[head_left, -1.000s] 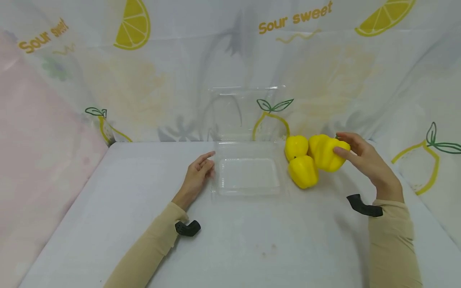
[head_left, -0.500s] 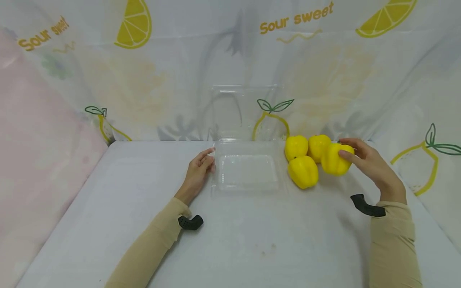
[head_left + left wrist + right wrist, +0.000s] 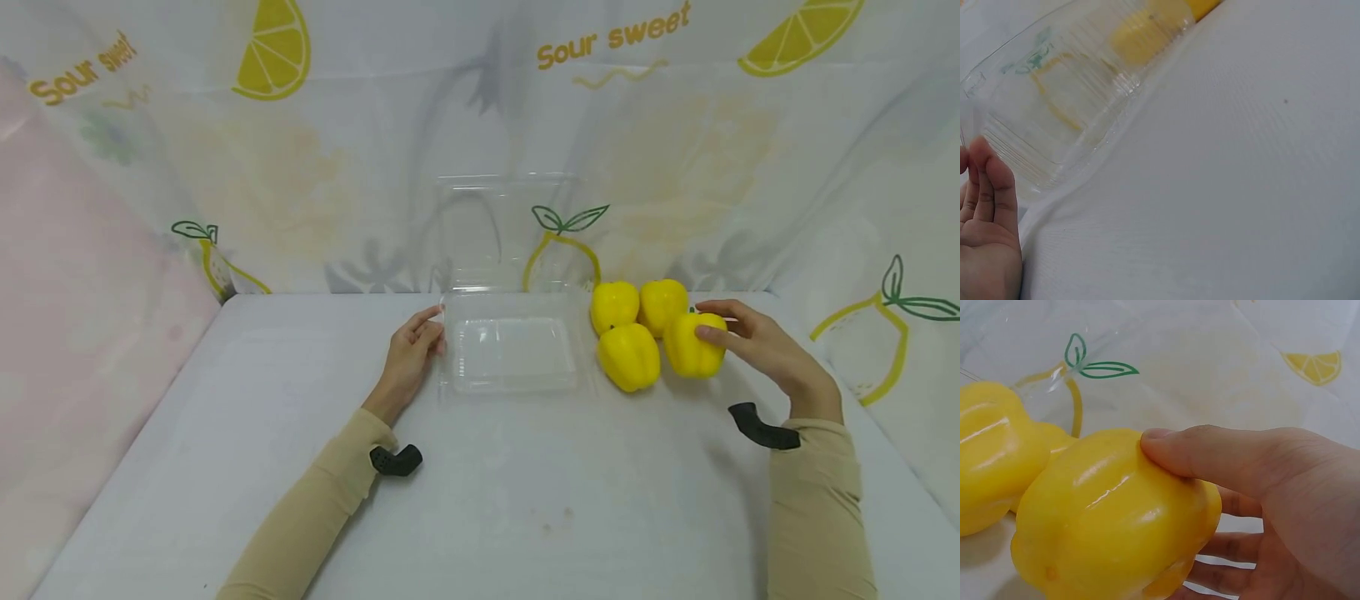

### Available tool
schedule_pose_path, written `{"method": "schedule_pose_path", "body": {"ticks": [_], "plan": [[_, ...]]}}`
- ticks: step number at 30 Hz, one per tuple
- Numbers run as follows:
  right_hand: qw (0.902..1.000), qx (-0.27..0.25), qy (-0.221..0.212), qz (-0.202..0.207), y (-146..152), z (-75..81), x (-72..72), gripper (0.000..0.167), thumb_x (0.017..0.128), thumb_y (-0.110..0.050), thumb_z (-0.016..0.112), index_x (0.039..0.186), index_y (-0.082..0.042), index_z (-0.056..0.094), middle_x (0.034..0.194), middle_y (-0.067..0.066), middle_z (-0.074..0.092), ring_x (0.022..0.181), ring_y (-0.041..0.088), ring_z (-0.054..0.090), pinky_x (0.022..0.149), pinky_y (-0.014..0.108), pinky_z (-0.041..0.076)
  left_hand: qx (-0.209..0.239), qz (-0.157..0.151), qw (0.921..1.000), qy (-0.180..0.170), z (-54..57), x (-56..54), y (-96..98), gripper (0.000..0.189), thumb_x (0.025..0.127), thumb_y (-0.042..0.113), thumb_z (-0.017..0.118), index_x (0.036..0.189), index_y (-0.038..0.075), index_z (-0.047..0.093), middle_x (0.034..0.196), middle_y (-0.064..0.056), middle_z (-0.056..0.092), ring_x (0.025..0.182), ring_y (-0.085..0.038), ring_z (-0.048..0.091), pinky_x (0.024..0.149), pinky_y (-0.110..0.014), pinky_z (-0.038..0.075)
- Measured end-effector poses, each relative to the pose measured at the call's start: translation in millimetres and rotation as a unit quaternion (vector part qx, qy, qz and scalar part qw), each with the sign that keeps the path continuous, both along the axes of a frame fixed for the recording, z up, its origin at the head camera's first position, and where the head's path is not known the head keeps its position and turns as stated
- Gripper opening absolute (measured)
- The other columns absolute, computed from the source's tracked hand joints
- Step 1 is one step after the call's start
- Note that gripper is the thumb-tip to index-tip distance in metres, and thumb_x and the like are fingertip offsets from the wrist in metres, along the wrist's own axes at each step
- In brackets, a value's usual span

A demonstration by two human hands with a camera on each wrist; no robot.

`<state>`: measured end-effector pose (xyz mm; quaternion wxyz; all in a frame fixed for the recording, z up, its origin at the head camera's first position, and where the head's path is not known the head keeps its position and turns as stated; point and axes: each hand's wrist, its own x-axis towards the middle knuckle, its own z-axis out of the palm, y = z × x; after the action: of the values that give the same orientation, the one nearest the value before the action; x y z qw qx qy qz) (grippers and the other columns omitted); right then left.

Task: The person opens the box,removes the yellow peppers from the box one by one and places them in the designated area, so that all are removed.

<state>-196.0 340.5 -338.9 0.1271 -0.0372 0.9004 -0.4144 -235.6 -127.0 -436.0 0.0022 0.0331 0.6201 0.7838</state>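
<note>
An open clear plastic clamshell container [image 3: 517, 393] stands on the white table, its lid [image 3: 480, 233] raised at the back. At its left edge my left hand [image 3: 408, 358] pinches the rim between thumb and fingers; the left wrist view shows the same hand [image 3: 988, 231] beside the clear wall. My right hand [image 3: 772, 354] holds a yellow bell pepper [image 3: 692, 348] from its right side, thumb [image 3: 1179, 450] on top and fingers around the far side. Three more yellow bell peppers sit grouped to its left: one in front [image 3: 630, 358], two behind [image 3: 615, 307].
A white curtain [image 3: 375, 150] printed with lemons hangs behind the table [image 3: 480, 500]. More printed cloth [image 3: 900, 208] closes off the right side, and a pinkish cloth [image 3: 75, 292] the left. The pepper cluster stands just right of the container.
My right hand has drawn its pepper away from the one behind, toward the front, and lowered it to about table level. The left hand stays at the container's edge.
</note>
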Motion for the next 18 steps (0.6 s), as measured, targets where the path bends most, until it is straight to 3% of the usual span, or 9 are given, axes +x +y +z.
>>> {"method": "schedule_pose_path", "body": {"ticks": [13, 18], "plan": [[0.9999, 0.002, -0.014, -0.001, 8, -10.8, -2.1, 0.064, 0.092, -0.046, 0.056, 0.143, -0.014, 0.032, 0.148, 0.014, 0.029, 0.136, 0.04, 0.026, 0.105, 0.066, 0.024, 0.015, 0.015, 0.9997, -0.009, 0.0, -6.8, 1.4, 0.038, 0.097, 0.007, 0.051, 0.134, 0.001, 0.048, 0.072, 0.007, 0.055, 0.06, -0.005, 0.051, 0.059, -0.014, 0.045], [0.9993, 0.007, -0.036, -0.003, 10, -15.5, -3.4, 0.066, 0.091, -0.049, 0.056, 0.141, -0.013, 0.033, 0.149, 0.016, 0.027, 0.138, 0.044, 0.022, 0.104, 0.069, 0.022, 0.017, 0.025, 0.9995, -0.011, 1.3, -9.0, 2.7, 0.037, 0.096, 0.006, 0.052, 0.133, 0.001, 0.049, 0.071, 0.007, 0.055, 0.059, -0.004, 0.05, 0.058, -0.014, 0.044]]}}
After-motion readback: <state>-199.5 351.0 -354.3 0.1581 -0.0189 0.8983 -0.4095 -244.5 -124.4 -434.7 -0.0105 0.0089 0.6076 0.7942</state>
